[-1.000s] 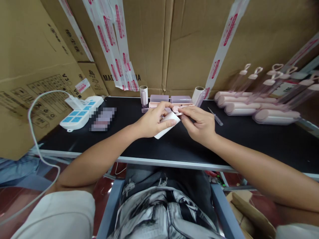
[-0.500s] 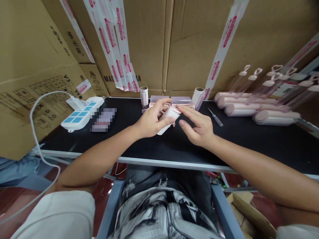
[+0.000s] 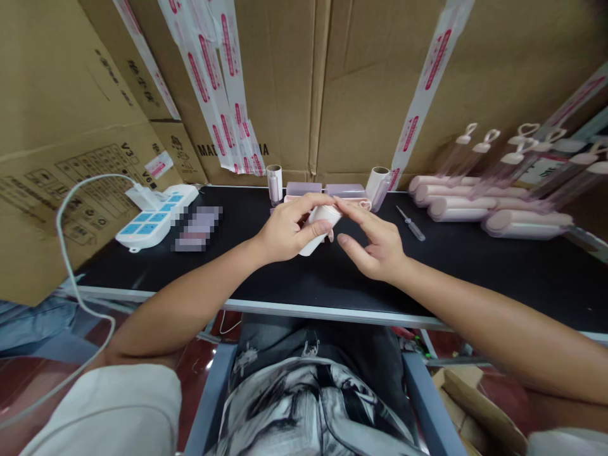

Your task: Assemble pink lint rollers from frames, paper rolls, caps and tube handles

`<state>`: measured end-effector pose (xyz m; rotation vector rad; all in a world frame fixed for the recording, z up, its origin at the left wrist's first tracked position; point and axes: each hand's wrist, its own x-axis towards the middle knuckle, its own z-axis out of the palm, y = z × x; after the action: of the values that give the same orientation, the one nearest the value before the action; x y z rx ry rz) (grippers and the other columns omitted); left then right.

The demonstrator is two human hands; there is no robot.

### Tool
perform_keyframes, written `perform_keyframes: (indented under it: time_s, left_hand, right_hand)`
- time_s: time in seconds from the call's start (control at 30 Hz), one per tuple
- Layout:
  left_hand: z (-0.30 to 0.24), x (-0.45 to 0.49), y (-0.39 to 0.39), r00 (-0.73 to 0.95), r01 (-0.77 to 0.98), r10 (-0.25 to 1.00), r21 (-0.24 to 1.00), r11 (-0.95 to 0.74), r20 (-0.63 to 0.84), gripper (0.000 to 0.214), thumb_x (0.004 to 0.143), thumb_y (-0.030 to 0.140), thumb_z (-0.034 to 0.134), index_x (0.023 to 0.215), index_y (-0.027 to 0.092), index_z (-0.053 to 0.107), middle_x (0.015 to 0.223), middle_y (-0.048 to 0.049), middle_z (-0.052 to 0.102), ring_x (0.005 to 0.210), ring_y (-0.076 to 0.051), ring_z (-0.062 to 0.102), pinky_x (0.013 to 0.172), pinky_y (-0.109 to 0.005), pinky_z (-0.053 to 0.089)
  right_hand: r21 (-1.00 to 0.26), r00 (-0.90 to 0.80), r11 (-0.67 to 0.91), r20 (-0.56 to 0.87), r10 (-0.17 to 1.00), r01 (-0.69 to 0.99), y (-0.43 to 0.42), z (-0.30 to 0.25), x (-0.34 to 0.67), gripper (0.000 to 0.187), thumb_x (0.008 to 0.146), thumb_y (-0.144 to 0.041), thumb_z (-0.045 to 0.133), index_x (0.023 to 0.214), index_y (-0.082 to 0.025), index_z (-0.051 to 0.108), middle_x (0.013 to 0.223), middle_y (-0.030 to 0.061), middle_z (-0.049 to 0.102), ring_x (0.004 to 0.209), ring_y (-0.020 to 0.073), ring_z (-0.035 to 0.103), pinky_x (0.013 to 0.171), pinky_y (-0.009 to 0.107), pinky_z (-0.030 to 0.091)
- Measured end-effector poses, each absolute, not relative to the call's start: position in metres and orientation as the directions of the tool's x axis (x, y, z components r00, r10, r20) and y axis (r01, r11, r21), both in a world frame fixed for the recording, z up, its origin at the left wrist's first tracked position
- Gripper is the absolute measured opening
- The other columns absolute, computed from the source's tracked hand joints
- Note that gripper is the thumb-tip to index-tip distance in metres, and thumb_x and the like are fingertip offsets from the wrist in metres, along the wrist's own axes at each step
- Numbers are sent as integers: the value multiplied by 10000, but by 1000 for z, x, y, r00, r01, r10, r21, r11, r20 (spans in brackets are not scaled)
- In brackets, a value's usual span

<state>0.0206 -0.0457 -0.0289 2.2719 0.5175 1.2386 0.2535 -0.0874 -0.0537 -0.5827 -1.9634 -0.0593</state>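
My left hand (image 3: 282, 231) is wrapped round a short white cylinder (image 3: 311, 246), which tilts with its pinkish upper end to the right. The fingers lie over its far side and the thumb presses its near face. My right hand (image 3: 380, 244) has its fingers stretched out, their tips at the cylinder's upper end, and its thumb apart from it. A small pink piece shows just below the cylinder's right side, partly hidden. Behind the hands lie translucent lilac covers (image 3: 346, 190) and pink parts, partly covered by my fingers.
White tubes (image 3: 274, 180) stand upright at the back. A screwdriver (image 3: 412, 225) lies right of my hands. Several pink cylinders (image 3: 463, 209) with clear, loop-topped pieces fill the right side. A corded power strip (image 3: 156, 218) sits left, beside a blurred-out item. Cardboard (image 3: 365, 82) walls the back.
The fingers of my right hand have moved slightly left onto the cylinder's upper end. My left fingers have shifted a little over the top. The cylinder stays nearly in place.
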Motion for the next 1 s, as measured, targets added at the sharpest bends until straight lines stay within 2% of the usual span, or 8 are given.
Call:
perform_keyframes:
  time_s: [0.13, 0.27, 0.4, 0.5, 0.6, 0.73, 0.87, 1.0]
  left_hand:
    - [-23, 15, -32, 305, 66, 634, 648, -758, 710, 462, 985, 621, 684, 1226, 234, 605, 1060, -53, 741, 852, -157, 739, 722, -262, 597]
    - [-18, 7, -14, 123, 48, 753, 754, -655, 646, 481, 1004, 700, 594, 1218, 271, 554, 904, -17, 689, 715, -152, 691, 599, -251, 542]
    - [-18, 4, -6, 51, 40, 809, 808, -587, 585, 454, 1018, 684, 577, 1215, 275, 560, 863, -1, 669, 652, -141, 663, 549, -240, 513]
    - [-16, 3, -6, 31, 31, 822, 822, -569, 569, 449, 1008, 671, 606, 1197, 265, 572, 860, 0, 672, 649, -133, 658, 545, -228, 513]
    - [-13, 2, -8, 5, 15, 825, 825, -565, 565, 445, 1013, 664, 603, 1206, 264, 574, 871, -3, 673, 669, -134, 666, 555, -224, 524]
    - [-10, 1, -9, -19, 12, 840, 840, -543, 543, 411, 1034, 638, 587, 1204, 263, 585, 825, 8, 644, 644, -127, 655, 529, -205, 508]
    - [-10, 2, -9, -30, -1, 855, 855, -518, 518, 387, 1032, 621, 604, 1176, 261, 595, 788, 19, 620, 593, -114, 631, 475, -183, 470]
    - [-9, 3, -10, -24, 0, 865, 865, -501, 501, 395, 1024, 632, 611, 1153, 258, 598, 762, 28, 605, 534, -100, 603, 436, -178, 441]
  right_hand:
    - [-184, -377, 857, 839, 392, 481, -81, -55, 254, 545, 1015, -282, 638, 1556, -242, 586, 1454, 155, 717, 1323, 336, 692, 1120, 564, 562]
    - [-12, -652, 855, 641, 404, 518, -76, -55, 243, 346, 1027, -286, 620, 1339, -203, 746, 1426, 155, 723, 1378, 389, 584, 1167, 634, 462]
    - [104, -775, 809, 379, 505, 578, -80, -58, 221, 482, 1039, -437, 644, 1430, -165, 717, 1590, 193, 599, 1500, 469, 430, 1230, 743, 285]
    - [109, -783, 796, 303, 544, 595, -86, -61, 211, 593, 1034, -514, 655, 1504, -151, 664, 1611, 203, 580, 1541, 495, 378, 1230, 786, 224]
    - [82, -797, 821, 312, 518, 565, -95, -62, 212, 459, 1037, -445, 674, 1388, -156, 737, 1493, 174, 690, 1482, 457, 465, 1237, 753, 241]
    - [29, -797, 832, 305, 521, 555, -104, -58, 216, 262, 1031, -373, 693, 1058, -141, 811, 1295, 157, 790, 1257, 384, 621, 1150, 612, 401]
    - [-15, -736, 780, 319, 597, 626, -100, -55, 207, 321, 1036, -360, 685, 1242, -129, 772, 1445, 192, 715, 1246, 384, 614, 1041, 550, 450]
    - [7, -739, 775, 308, 600, 632, -94, -57, 200, 352, 1070, -336, 625, 1335, -133, 736, 1455, 179, 709, 1315, 404, 568, 1102, 589, 387]
